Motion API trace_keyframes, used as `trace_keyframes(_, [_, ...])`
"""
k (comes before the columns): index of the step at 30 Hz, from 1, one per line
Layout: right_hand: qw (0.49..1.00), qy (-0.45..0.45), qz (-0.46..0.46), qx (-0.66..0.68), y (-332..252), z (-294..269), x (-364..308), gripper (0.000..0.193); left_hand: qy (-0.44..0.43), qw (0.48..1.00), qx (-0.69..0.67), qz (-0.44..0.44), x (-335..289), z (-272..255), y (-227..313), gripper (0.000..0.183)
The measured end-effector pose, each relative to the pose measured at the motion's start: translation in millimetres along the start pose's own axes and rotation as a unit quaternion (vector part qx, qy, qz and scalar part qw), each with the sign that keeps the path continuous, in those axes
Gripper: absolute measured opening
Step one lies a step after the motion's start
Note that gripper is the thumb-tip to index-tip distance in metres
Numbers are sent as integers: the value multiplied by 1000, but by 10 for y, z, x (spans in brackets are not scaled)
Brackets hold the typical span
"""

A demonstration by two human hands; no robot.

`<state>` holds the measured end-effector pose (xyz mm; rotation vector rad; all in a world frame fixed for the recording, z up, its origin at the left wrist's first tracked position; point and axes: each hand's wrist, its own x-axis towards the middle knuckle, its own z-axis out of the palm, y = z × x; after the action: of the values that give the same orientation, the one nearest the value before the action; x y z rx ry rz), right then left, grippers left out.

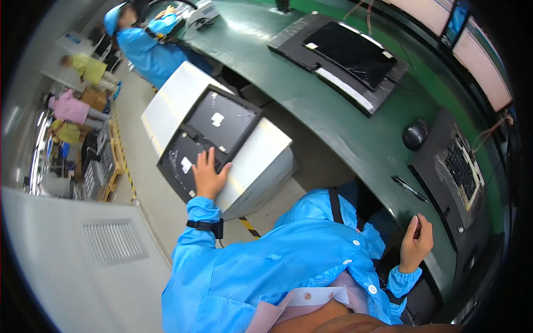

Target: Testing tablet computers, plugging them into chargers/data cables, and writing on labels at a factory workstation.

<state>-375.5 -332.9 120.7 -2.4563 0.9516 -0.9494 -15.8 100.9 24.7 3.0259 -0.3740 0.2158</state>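
Note:
To the left, my left hand [210, 176] lies open with fingers spread on the near edge of a black foam tray [244, 145]. The tray sits tilted across a large white box and has two recesses. One dark flat panel [225, 123] lies in the far recess, and another dark panel [183, 152] in the near one; each bears white stickers. My right hand [417, 243] is by the front edge of the green table, its fingers curled in toward the thumb. Whatever they may hold is hidden. A black pen [410, 188] lies on the table just beyond it.
The white box [261, 152] stands beside the green table [311, 119]. On the table are a foam block with a black screen [350, 54], a black mouse [415, 134] and a dark foam pad with a circuit-like part [463, 172]. Monitors stand behind. A co-worker [147, 50] sits at the far left.

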Motion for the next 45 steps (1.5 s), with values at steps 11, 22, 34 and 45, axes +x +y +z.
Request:
trace_keyframes(11, [965,93,60,-238,987,-1161,-192,16,44,954,295,38,1824,92,-757,49])
trace_keyframes(22, [771,249,280,-515,2681,-3413,-630,35,267,807,-416,323,1587,-365,2213,21])
trace_keyframes(34, [923,20,286,-256,3316,-3916,-465,55,48,674,-516,526,-352,-751,3930,18])
trace_keyframes(45, [903,109,249,-333,3397,-4055,-192,44,55,664,-511,542,-495,-639,4125,18])
